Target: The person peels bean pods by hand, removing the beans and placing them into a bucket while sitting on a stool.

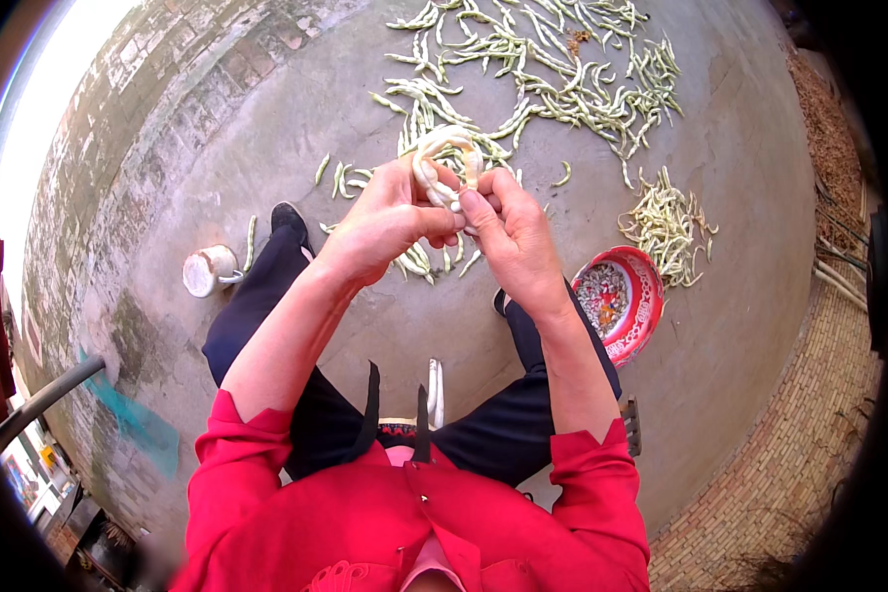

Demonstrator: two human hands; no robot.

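Observation:
Pale, curved bean pods (427, 174) form a loop above my two hands, held between my fingertips. My left hand (396, 214) pinches the pods from the left side, with its thumb near their lower end. From the right, my right hand (509, 229) grips them between thumb and curled fingers. Both hands nearly meet in front of my body. Beneath and beyond them, many green bean pods (503, 55) are spread on the concrete floor. Some of the held pods is hidden behind my fingers.
A red enamel basin (642, 307) holding loose beans stands by my right leg, beside a heap of yellowish pods (670, 229). A white enamel mug (209, 271) is near my left foot. At the far left, a dark pole (48, 403) reaches in over a turquoise mesh (137, 425).

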